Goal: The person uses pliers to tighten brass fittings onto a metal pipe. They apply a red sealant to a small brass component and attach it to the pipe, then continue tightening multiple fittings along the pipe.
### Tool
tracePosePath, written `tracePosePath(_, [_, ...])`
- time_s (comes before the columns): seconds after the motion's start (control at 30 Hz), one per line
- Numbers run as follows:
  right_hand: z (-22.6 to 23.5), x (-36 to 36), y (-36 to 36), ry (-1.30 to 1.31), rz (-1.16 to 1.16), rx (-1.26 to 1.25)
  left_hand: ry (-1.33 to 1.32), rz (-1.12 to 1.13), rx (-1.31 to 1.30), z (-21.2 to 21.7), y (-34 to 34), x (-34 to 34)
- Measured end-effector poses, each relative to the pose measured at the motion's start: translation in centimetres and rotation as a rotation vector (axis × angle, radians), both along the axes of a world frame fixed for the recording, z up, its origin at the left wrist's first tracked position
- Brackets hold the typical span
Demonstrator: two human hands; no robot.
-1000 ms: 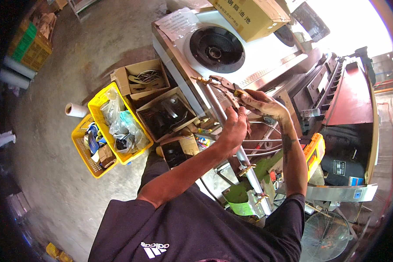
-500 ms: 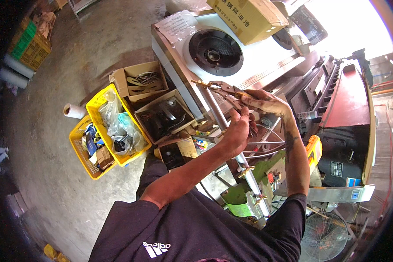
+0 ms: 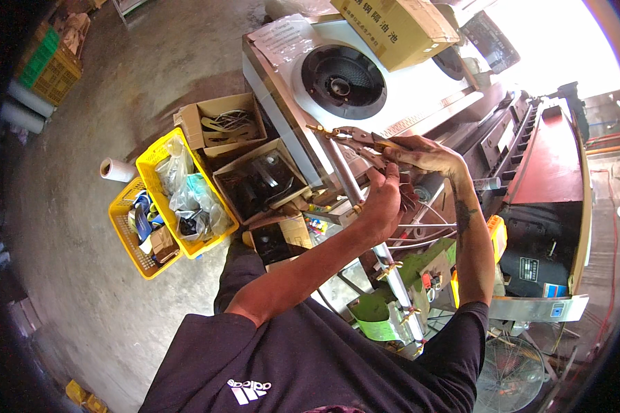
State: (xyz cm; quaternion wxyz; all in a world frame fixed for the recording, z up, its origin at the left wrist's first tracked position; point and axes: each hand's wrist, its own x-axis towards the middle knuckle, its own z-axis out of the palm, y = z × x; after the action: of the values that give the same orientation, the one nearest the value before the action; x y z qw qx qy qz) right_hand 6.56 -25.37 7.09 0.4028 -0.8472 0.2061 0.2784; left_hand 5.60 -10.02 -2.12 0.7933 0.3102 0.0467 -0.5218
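Left hand (image 3: 384, 205) shifted; right hand (image 3: 427, 155) grips pliers (image 3: 357, 138).

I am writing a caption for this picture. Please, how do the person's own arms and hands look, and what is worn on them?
Both forearms are bare, with no gloves, watch or rings visible. The left hand and right hand are smudged with dark grime. The right forearm bears a dark tattoo on its inner side. Short black sleeves of a T-shirt with a small white printed mark on the chest cover the upper arms.

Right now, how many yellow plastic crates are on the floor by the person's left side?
2: a larger yellow plastic crate holding clear bags beside the open cardboard boxes, and a smaller yellow plastic basket touching its outer side. More crates stacked far upper left; others may be hidden.
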Motion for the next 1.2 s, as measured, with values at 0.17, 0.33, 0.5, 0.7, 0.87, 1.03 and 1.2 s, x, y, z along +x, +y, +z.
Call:
tracePosePath(0.17, [0.2,-0.3,0.5,0.023,-0.044,-0.035,0.191,-0.038,-0.026,1.1,0.0,0.4])
tracePosePath(0.33, [0.5,0.3,0.9,0.043,0.013,-0.088,0.2,0.035,-0.01,1.0,-0.8,0.4])
tracePosePath(0.5, [-0.3,-0.1,-0.2,0.019,0.038,-0.121,0.194,0.028,0.036,1.3,-0.9,0.2])
tracePosePath(0.7, [0.3,0.4,0.2,0.06,0.006,-0.051,0.269,0.082,-0.039,1.7,-1.2,0.4])
tracePosePath(0.87, [-1.3,0.0,-0.8,-0.164,0.317,-0.273,0.281,0.177,-0.17,1.1,-1.7,-0.1])
tracePosePath(1.03, [-0.8,-0.2,-0.1,-0.132,0.3,-0.366,0.32,0.192,-0.33,0.2,-2.7,0.3])
tracePosePath(1.2, [-0.1,-1.5,2.3,-0.16,0.294,-0.761,0.387,0.248,-0.442,1.3,-2.8,1.1])
